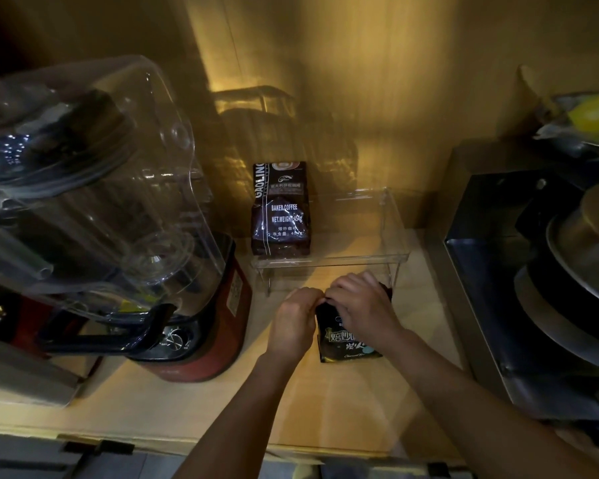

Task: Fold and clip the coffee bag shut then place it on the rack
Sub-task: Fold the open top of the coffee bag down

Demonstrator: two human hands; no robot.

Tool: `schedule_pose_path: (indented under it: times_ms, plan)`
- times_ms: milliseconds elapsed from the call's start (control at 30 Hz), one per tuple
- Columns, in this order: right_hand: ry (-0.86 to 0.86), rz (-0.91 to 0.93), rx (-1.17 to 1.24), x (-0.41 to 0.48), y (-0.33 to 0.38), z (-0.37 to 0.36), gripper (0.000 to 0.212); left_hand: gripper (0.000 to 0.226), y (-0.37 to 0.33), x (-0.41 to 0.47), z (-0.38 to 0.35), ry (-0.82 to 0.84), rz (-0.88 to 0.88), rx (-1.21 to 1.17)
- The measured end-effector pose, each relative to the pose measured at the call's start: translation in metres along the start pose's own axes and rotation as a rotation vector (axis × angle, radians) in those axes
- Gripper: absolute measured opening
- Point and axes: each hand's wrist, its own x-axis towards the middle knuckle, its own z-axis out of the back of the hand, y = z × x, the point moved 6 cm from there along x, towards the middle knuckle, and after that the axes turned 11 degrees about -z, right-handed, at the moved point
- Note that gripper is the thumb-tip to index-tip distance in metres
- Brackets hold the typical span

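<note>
At the far left stands a big blender [94, 216] with a clear cover and a red base, set on the wooden worktop [222, 406]; it has no part in the task and it leaves only a narrow space for the hands.

Next, more to the middle, a clear rack [329, 262] stands on the worktop near the back wall. One dark coffee pack [280, 209] with white letters already stands upright on the left part of the rack, so the right part is free — I judge this is the place meant for the bag in hand.

Just in front of the rack, the left hand [296, 321] is closed on the top left edge of the coffee bag [346, 340]. The bag stands on the worktop, a little tilted, its printed face toward the camera. The right hand [362, 305] lies over the top of the bag, fingers curled down on it, touching the left hand. The two grips meet at the mouth of the bag, probably to press the fold flat and keep it from opening. I cannot tell if a clip is already there — the hands hide the top edge fully. So the step looks like folding or clipping, and the placing is not yet done.

At the far right, a dark appliance [491, 271] carries stacked metal pans [581, 271], well apart from the bag.
</note>
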Motion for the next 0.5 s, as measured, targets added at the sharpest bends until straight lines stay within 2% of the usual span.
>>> schedule_pose_path:
  times_ms: [267,333,433,500]
  plan:
    - [-0.058,-0.026,-0.029,0.002,0.005,-0.001,0.020,0.016,0.007,-0.007,0.002,-0.026,0.060,-0.038]
    - [-0.044,-0.028,-0.047,0.000,0.000,0.001,0.022,0.015,0.008,-0.008,0.004,-0.025,0.071,-0.034]
    - [0.022,-0.022,0.032,-0.004,-0.007,-0.001,0.010,0.013,0.007,-0.006,0.006,-0.019,0.079,-0.024]
    - [0.042,-0.069,0.086,-0.004,-0.012,0.000,0.012,0.012,0.006,-0.005,0.006,-0.014,0.083,-0.023]
